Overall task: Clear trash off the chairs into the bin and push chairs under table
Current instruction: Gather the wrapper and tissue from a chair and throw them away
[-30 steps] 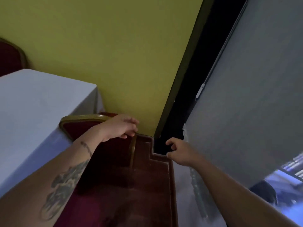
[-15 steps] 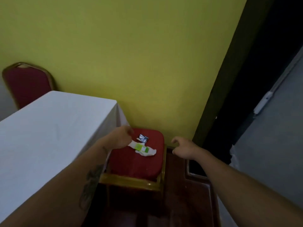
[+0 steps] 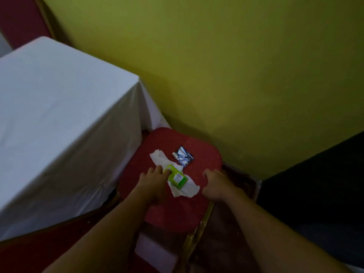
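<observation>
A red cushioned chair seat (image 3: 177, 211) with a gold frame stands beside the white-clothed table (image 3: 59, 105). Three pieces of trash lie on the seat: a crumpled white tissue (image 3: 188, 189), a green packet (image 3: 178, 179) on top of the tissue, and a dark blue gum wrapper (image 3: 184, 156) lying apart, farther back. My left hand (image 3: 152, 184) reaches over the seat, its fingertips touching the near end of the green packet. My right hand (image 3: 216, 184) hovers over the seat's right edge with loosely curled fingers and holds nothing. No bin is in view.
A yellow wall (image 3: 216, 66) runs close behind the chair. A dark opening (image 3: 315, 184) lies to the right. The back of a second red chair (image 3: 21, 18) shows at the top left, beyond the table. Dark brown floor surrounds the chair.
My view has tilted down and moved closer to the seat. My left hand has come onto the green packet, and my right hand has moved in over the seat's right edge.
</observation>
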`<state>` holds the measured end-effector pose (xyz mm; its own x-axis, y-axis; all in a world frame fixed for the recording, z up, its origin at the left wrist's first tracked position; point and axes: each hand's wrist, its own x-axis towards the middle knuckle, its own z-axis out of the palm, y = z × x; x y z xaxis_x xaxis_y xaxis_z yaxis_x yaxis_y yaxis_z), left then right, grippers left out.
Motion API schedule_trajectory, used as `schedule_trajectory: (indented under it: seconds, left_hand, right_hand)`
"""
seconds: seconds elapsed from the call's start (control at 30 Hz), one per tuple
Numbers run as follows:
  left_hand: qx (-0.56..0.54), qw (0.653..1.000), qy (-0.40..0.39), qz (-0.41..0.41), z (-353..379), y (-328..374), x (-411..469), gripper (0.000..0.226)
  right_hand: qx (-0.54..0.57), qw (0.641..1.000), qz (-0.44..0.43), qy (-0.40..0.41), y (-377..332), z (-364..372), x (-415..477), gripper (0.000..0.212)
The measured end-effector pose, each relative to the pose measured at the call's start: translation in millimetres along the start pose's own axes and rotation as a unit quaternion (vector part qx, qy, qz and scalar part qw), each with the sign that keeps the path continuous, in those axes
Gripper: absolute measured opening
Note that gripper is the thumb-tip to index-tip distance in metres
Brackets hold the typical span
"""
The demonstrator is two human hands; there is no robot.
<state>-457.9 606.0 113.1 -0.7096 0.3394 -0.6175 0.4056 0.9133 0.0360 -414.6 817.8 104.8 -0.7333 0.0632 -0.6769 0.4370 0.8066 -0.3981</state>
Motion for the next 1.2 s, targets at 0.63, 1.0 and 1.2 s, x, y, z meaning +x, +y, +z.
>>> schedule_trajectory:
  seconds: [0.63,1.0,1.2]
  left_hand:
    - [0.1,0.993,0.058,0.015,108,2,131,0.07]
    - [-0.162,0.987,-0.002,-0.02,93,-31,81,0.069]
    - [-0.179,0.981,0.001,-0.075,-7,-67,13,0.054]
  right_hand:
    - [0.0,0.987,-0.011,0.161,-33,61,198,0.078]
    - [0.359,0.93,0.063,0.037,-10,39,145,0.027]
    - [0.428,0.903,0.031,0.028,-51,17,64,0.038]
